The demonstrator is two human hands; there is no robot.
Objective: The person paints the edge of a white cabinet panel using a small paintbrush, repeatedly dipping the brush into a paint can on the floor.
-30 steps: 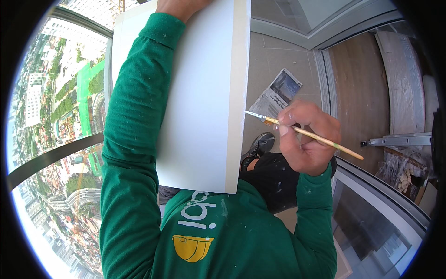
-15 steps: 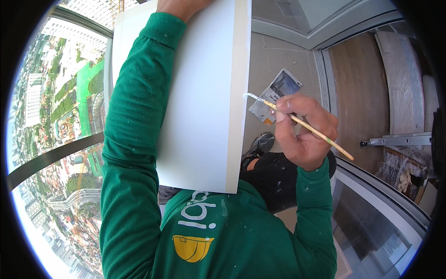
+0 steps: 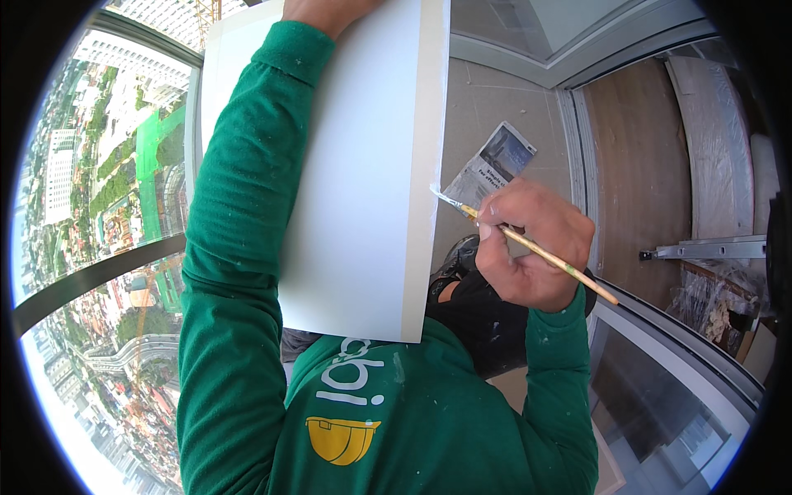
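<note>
White board (image 3: 355,181), yellowish brush handle (image 3: 590,285)

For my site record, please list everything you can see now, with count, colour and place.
Board: one, white and beige, centre.
Paintbrush: one, wood-coloured handle, right of board.
Tiled floor: one, beige, right of board.
Printed sheet: one, grey and blue, on floor.
Window panes: at least two, clear, left.
City buildings: many, mixed colours, outside.
Glazed frames: at least two, pale, right.
Wood-look surface: one, brown, right.
Wrapped slab: one, pale, far right.
Metal bar: one, silver, far right.
Plastic wrap: count unclear, clear, below bar.
Shoe: one visible, black, beside board.
Trousers: one pair, black, lower centre.
Sweatshirt: one, green, bottom.
Left hand: one, bare, top, partly cut off.
Right hand: one, bare, holding paintbrush.
</note>
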